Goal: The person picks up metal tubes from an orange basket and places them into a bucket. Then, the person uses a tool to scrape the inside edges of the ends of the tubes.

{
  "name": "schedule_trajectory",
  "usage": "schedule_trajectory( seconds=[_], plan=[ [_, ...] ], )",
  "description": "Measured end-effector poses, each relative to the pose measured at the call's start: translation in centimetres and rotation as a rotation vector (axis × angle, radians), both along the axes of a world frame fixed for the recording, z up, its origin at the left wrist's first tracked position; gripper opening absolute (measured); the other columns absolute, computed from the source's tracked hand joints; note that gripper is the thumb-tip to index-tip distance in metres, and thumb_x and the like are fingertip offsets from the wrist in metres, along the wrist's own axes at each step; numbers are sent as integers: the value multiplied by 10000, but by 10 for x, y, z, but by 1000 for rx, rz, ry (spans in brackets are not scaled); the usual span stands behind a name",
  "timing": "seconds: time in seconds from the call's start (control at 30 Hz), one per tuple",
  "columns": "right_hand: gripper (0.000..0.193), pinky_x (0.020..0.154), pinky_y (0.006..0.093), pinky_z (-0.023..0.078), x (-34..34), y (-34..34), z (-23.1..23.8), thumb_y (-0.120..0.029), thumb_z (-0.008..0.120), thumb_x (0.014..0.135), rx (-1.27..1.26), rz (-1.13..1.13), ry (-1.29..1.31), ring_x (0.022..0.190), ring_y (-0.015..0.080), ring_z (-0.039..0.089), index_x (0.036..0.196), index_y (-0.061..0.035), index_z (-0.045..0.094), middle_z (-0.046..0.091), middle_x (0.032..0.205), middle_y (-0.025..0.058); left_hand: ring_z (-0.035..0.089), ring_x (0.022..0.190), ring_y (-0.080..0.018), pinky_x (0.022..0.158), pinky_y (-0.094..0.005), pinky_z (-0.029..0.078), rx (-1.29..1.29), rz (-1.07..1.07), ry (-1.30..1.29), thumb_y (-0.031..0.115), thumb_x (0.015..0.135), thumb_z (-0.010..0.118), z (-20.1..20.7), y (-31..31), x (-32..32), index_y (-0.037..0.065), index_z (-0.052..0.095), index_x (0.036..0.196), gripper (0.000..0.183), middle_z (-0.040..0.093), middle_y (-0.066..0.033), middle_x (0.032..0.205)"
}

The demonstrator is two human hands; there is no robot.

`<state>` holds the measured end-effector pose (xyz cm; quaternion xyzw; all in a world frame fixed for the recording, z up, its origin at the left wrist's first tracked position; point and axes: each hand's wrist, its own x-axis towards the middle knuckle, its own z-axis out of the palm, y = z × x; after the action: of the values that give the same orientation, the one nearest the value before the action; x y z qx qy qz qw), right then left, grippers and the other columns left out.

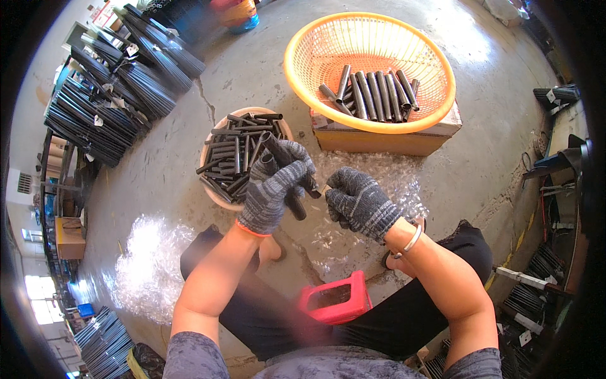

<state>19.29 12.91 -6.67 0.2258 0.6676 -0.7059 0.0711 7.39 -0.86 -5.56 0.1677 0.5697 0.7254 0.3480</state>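
Observation:
My left hand [268, 196], in a grey knitted glove with an orange cuff, is closed round a few short black tubes [276, 150]. Their ends stick out above and below the fingers. Just to its right, my right hand [361, 201], gloved alike, has its fingers curled and its fingertips pinched near the tubes' lower ends. What it pinches, if anything, is too small to make out. Beyond my left hand stands a pale round tub [206, 158] heaped with black tubes [222, 151]. An orange plastic basket [295, 82] farther right holds a row of similar black tubes [372, 95].
Under the basket is a cardboard box [379, 143]. A red plastic stool [355, 304] stands between my legs. Clear plastic scraps [334, 246] litter the floor, with a larger heap [151, 271] at left. Bundles of long dark rods [95, 120] line the left side.

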Motion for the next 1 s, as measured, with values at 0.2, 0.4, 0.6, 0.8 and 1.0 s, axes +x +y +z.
schedule_trajectory(
  seconds=[0.2, 0.4, 0.6, 0.8, 1.0],
  plan=[
    [105, 441, 268, 427, 1, -7, -20, -133, 560, 881, 206, -25, 140, 499, 122, 537, 895, -30, 545, 562, 612, 55, 632, 704, -145, 522, -220, 483, -59, 19, 60, 94, 843, 617, -7, 1, 3, 66, 569, 1024, 189, 649, -59, 850],
    [107, 503, 480, 433, -2, -10, -22, -149, 573, 816, 926, 44, 338, 570, 403, 569, 817, -55, 521, 564, 612, 199, 599, 677, -99, 532, -203, 453, -64, 85, -67, 94, 862, 609, -3, 5, 3, 95, 576, 983, 126, 628, -23, 804],
    [89, 530, 474, 445, 2, 10, -25, -131, 572, 810, 933, -33, 389, 603, 397, 576, 846, -57, 539, 581, 654, 181, 645, 822, -180, 510, -227, 496, 102, 32, -249, 175, 869, 615, -14, -4, -12, 82, 549, 1091, 250, 645, -77, 893],
    [144, 709, 355, 497, 6, 10, -11, 20, 610, 746, 728, -50, 602, 788, 335, 619, 884, -19, 617, 631, 865, 164, 626, 699, -141, 498, -223, 477, 107, 23, -201, 160, 869, 601, -4, 0, -7, 93, 550, 1014, 167, 638, -72, 821],
    [216, 700, 388, 497, 5, 0, 3, 21, 604, 700, 753, 52, 507, 788, 360, 607, 910, -28, 614, 621, 855, 166, 628, 673, -140, 474, -211, 464, 127, 30, -198, 159, 874, 596, -1, 1, -6, 92, 553, 1015, 162, 646, -89, 812]
  ],
)
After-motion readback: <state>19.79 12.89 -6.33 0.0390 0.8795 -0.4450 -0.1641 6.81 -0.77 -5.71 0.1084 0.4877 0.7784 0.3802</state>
